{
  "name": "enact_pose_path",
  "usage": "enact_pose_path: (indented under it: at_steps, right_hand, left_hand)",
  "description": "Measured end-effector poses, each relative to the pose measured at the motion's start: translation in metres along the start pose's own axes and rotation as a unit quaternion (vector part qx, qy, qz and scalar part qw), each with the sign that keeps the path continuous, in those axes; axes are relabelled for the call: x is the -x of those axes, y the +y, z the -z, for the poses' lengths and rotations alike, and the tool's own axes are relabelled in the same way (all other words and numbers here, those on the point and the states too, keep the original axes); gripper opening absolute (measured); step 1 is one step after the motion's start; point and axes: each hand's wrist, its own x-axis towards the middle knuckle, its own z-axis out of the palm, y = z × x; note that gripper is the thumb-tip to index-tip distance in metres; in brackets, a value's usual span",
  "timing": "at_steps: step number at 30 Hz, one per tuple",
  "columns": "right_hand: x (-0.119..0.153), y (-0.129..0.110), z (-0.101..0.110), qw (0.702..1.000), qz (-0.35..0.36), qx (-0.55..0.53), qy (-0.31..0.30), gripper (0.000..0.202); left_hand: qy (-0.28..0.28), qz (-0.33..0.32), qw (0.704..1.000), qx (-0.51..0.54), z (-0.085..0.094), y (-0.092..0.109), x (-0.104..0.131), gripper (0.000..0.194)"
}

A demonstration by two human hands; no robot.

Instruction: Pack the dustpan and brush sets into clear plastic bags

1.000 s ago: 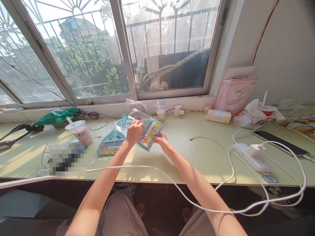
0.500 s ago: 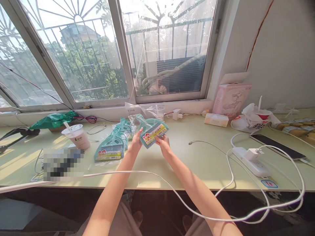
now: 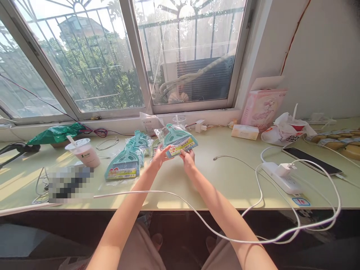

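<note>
Between my hands, above the table, is a teal dustpan and brush set (image 3: 180,139) in a clear plastic wrapper with a yellow label. My left hand (image 3: 161,156) grips its lower left corner. The lower right edge is pinched by my right hand (image 3: 188,156), thumb in front and fingers behind. To the left, several more wrapped dustpan and brush sets (image 3: 123,165) lie in an overlapping pile on the table. Part of the pile is hidden behind the front set and my left hand.
A pink drink cup (image 3: 86,153) stands left of the pile. A power strip (image 3: 279,178), a phone (image 3: 311,160) and a tissue pack (image 3: 244,132) lie to the right. A long white cable (image 3: 174,195) loops across the table's front edge and over my arms.
The held set has turned from a slant to nearly level and moved slightly right and away from me. Both hands keep their hold. The whole view has shifted slightly.
</note>
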Motion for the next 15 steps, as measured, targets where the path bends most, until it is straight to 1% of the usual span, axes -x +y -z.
enact_pose_path:
  at_steps: [2,4,6,9,11,13,15]
  right_hand:
    - [0.001,0.001,-0.001,1.000,-0.004,0.006,-0.011,0.042]
    - [0.000,0.000,-0.002,1.000,-0.015,0.000,-0.017,0.041]
    - [-0.003,-0.004,-0.002,0.999,-0.047,-0.011,-0.010,0.033]
    - [-0.011,-0.009,0.000,0.994,-0.102,-0.017,0.018,0.017]
    - [-0.016,-0.010,0.004,0.993,-0.116,-0.009,0.035,0.016]
    - [-0.020,-0.010,0.008,0.994,-0.102,-0.006,0.041,0.018]
    - [-0.022,-0.010,0.012,0.997,-0.067,-0.016,0.044,0.019]
  left_hand:
    - [0.038,-0.023,0.998,-0.045,-0.002,-0.002,-0.003,0.096]
    - [0.068,-0.051,0.994,-0.070,-0.004,-0.007,-0.004,0.098]
    - [0.081,-0.071,0.992,-0.062,-0.004,-0.013,-0.004,0.099]
    - [0.068,-0.093,0.992,-0.046,-0.005,-0.019,-0.002,0.106]
    - [0.049,-0.109,0.992,-0.050,-0.006,-0.021,0.001,0.109]
    - [0.037,-0.111,0.991,-0.058,-0.010,-0.023,0.005,0.108]
    - [0.031,-0.098,0.993,-0.061,-0.016,-0.028,0.011,0.106]
